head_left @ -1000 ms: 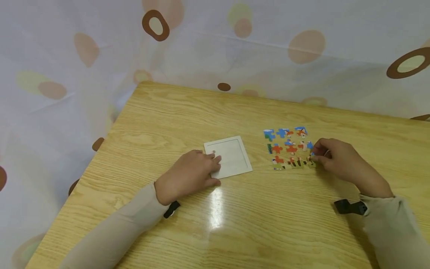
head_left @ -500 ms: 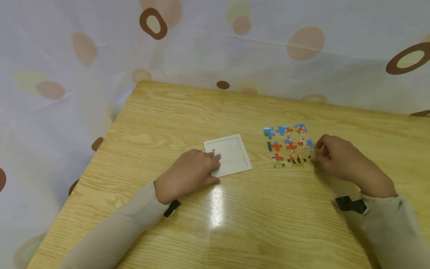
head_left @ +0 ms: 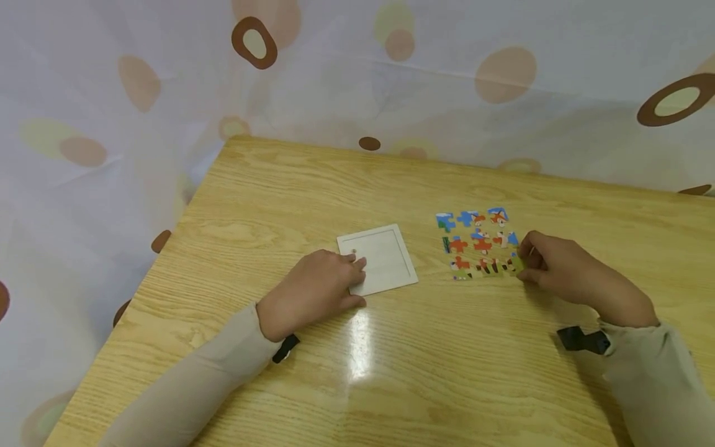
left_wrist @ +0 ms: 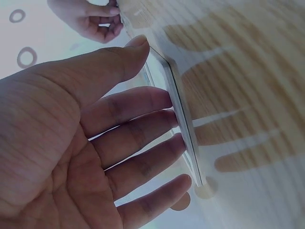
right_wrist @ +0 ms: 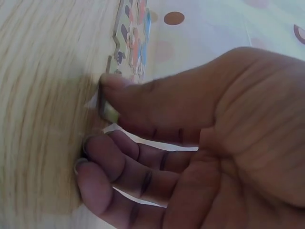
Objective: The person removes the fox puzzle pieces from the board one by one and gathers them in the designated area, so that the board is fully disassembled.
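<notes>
My left hand (head_left: pixel 318 288) rests on a flat white square puzzle tray (head_left: pixel 391 257) in the head view. In the left wrist view its fingers are extended, tips at the edge of the tray (left_wrist: pixel 183 119), thumb beside the corner. To the right lie colourful jigsaw pieces (head_left: pixel 482 243) in loose rows, with a fox on a blue and green background. My right hand (head_left: pixel 570 270) pinches the green corner piece (head_left: pixel 515 264) at the lower right of these rows. The right wrist view shows the thumb against this piece (right_wrist: pixel 109 112), the other fingers curled; the thumb partly hides it.
A wooden table (head_left: pixel 424 372) bears everything, its far edge against a white curtain (head_left: pixel 335 81) with brown and peach spots. Each wrist wears a black strap (head_left: pixel 583 340).
My right hand shifts slightly at the lower right corner of the pieces, and more of the green piece by its fingertips now shows. The left hand stays on the tray.
</notes>
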Demonstrator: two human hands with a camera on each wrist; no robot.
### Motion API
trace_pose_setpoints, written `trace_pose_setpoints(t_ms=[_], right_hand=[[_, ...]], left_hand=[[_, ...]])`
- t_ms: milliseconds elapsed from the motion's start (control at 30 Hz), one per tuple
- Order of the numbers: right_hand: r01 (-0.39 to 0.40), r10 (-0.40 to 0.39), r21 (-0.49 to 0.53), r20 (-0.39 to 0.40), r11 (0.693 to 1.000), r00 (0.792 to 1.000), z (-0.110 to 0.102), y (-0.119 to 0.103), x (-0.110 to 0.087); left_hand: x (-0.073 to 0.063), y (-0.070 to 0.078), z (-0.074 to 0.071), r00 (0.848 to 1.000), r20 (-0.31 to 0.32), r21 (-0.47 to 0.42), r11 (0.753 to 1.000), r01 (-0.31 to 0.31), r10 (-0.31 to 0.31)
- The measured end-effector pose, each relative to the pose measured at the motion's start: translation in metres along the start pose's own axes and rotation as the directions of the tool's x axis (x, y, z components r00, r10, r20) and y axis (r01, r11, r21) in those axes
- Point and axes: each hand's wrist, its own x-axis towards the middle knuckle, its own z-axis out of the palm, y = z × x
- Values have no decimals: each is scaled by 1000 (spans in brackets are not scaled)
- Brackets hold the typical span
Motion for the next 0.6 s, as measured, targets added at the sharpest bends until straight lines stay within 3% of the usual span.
trace_pose_setpoints(t_ms=[200,367,600], right_hand=[[26,-26,-2,-16,1000,1000,0,2,1],[33,-32,21,-52,999,998,0,-3,0],[56,-59,-24,-145,998,988,8,-40,1]], left_hand=[[1,0,4,1000,-17,-5,1000,13,-13],[2,2,10,996,-94,18,1000,-8,10],[0,0,15,990,-140,15,999,-31,33]])
